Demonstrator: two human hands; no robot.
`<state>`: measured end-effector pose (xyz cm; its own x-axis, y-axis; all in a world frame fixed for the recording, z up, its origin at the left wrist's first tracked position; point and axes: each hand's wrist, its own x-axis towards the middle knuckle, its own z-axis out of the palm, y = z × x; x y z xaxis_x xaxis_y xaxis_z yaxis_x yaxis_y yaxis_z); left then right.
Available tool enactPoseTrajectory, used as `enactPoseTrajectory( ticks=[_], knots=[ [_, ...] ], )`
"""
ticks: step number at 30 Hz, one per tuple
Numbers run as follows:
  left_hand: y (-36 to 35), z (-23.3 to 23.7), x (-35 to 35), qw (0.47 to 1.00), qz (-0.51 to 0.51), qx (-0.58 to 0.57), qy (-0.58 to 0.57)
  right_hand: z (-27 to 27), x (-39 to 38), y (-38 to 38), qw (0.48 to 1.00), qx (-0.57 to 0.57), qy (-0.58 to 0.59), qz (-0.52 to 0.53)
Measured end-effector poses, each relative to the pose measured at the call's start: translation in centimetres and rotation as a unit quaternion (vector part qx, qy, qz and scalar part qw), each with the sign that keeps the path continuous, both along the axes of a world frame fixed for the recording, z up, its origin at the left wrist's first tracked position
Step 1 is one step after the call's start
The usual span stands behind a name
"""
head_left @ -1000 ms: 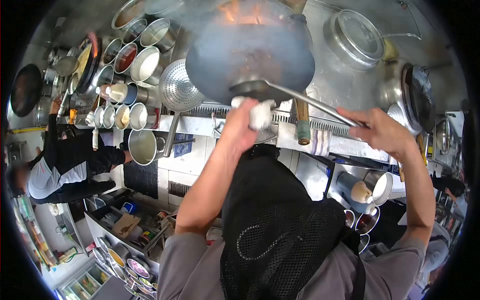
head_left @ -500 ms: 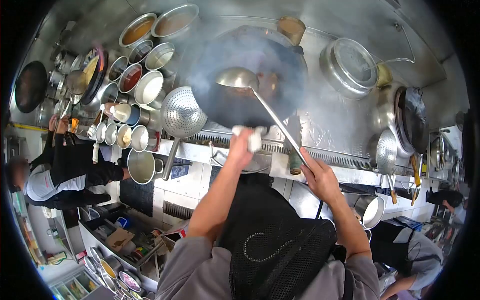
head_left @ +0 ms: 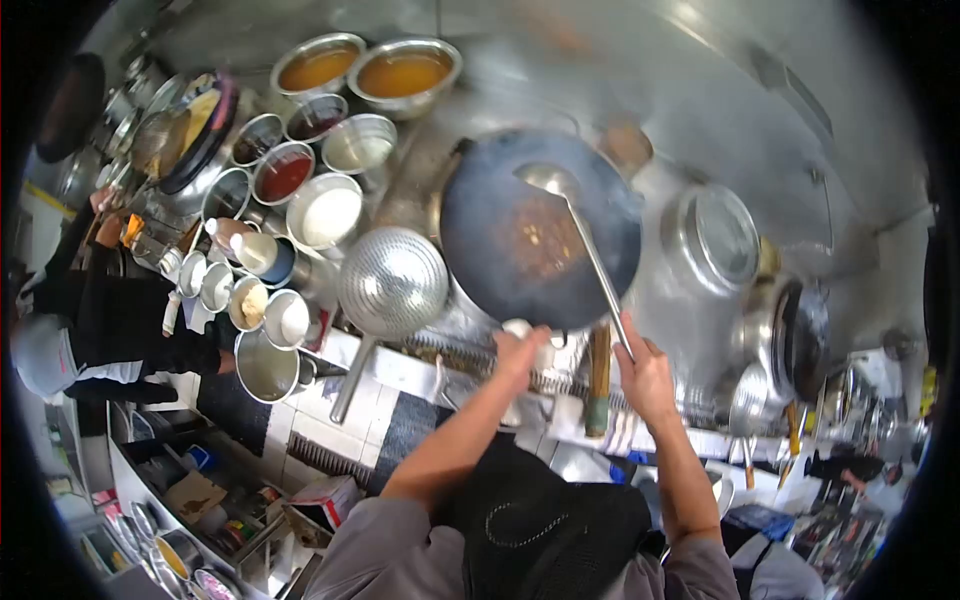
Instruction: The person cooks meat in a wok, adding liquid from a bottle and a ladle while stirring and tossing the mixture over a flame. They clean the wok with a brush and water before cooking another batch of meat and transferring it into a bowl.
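A dark round wok (head_left: 478,235) sits in front of me on the stove, with browned food (head_left: 540,238) in it and thin smoke above. My left hand (head_left: 518,358) is closed around a white cloth (head_left: 544,354) at the wok's near rim; any handle beneath it is hidden. In my right hand (head_left: 648,378) is the long handle of a metal ladle (head_left: 597,262). The ladle's bowl lies over the far part of the wok, beyond the food. Left of the wok rests a large perforated strainer (head_left: 392,282), its handle pointing toward me.
Bowls of amber liquid (head_left: 405,74), a pot of red sauce (head_left: 283,174) and several seasoning cups (head_left: 287,318) stand on the left. A lidded pot (head_left: 712,238) is on the right. A co-worker (head_left: 110,330) stands at far left. A bamboo-like stick (head_left: 598,385) lies beside my right hand.
The smoke has thinned and the food shows plainly. The ladle's bowl has moved to the wok's far part. The camera view has shifted and turned; both hands keep their holds.
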<state>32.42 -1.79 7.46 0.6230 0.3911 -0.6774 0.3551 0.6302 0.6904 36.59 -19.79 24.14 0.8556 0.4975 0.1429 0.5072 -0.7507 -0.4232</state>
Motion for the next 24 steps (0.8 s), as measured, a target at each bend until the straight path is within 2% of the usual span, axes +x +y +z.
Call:
enactPoseTrajectory(
  ticks=[1, 2, 3, 4, 5, 6, 7, 8, 9, 11, 14, 16, 18, 21, 23, 24],
  knots=[
    [-0.2, -3.0, 0.2, 0.993, 0.003, -0.101, -0.052, 0.3, 1.9, 3.6, 1.000, 0.012, -0.007, 0.004],
    [-0.6, -5.8, 0.9, 0.992, -0.009, -0.105, -0.068, 0.6, 4.2, 7.2, 0.999, 0.021, -0.030, 0.023],
    [0.2, -3.7, 0.7, 0.982, -0.047, -0.157, -0.089, 1.1, 6.5, 10.8, 0.997, 0.030, -0.052, 0.039],
    [-1.2, -3.4, 1.1, 0.993, 0.067, -0.057, -0.082, 1.9, 8.7, 14.4, 0.997, 0.010, -0.057, 0.044],
    [-0.8, -1.3, 0.5, 0.987, 0.070, -0.121, -0.084, 2.9, 10.8, 18.0, 0.997, -0.010, -0.062, 0.047],
    [-1.8, -4.8, 1.0, 0.983, 0.069, -0.103, -0.132, 3.4, 12.9, 21.3, 0.997, -0.032, -0.053, 0.050],
    [-1.1, -1.7, 0.4, 0.993, 0.048, -0.073, -0.080, 3.9, 14.8, 24.3, 0.996, -0.054, -0.042, 0.051],
    [-1.5, -2.1, 0.7, 0.989, 0.077, -0.085, -0.090, 4.8, 16.0, 27.1, 0.996, -0.050, -0.052, 0.057],
    [-1.2, -1.7, 0.9, 0.996, 0.046, -0.059, -0.053, 5.6, 17.0, 29.6, 0.994, -0.087, -0.036, 0.058],
    [-1.0, -1.0, 0.9, 0.992, 0.064, -0.097, -0.041, 6.3, 18.4, 33.0, 0.990, -0.119, -0.025, 0.065],
    [-1.6, -2.8, 1.1, 0.988, 0.071, -0.100, -0.089, 5.0, 20.5, 36.0, 0.982, -0.173, -0.028, 0.076],
    [-1.7, -2.9, 1.6, 0.992, 0.071, -0.067, -0.079, 3.8, 21.8, 36.6, 0.971, -0.206, -0.041, 0.112],
    [-1.8, -2.5, 1.5, 0.996, 0.072, -0.001, -0.042, 3.0, 21.6, 35.7, 0.974, -0.198, -0.049, 0.102],
    [-1.4, -1.7, 1.5, 0.994, 0.072, -0.061, -0.050, 2.6, 16.4, 30.3, 0.992, -0.119, -0.043, 0.025],
    [-1.2, -3.2, 1.4, 0.997, 0.028, -0.032, -0.070, 1.4, 13.5, 21.9, 0.998, 0.028, 0.017, 0.045],
    [-1.3, -3.7, 1.5, 0.997, 0.028, -0.013, -0.074, 3.9, 11.1, 17.4, 0.967, 0.114, 0.227, -0.010]
  ],
)
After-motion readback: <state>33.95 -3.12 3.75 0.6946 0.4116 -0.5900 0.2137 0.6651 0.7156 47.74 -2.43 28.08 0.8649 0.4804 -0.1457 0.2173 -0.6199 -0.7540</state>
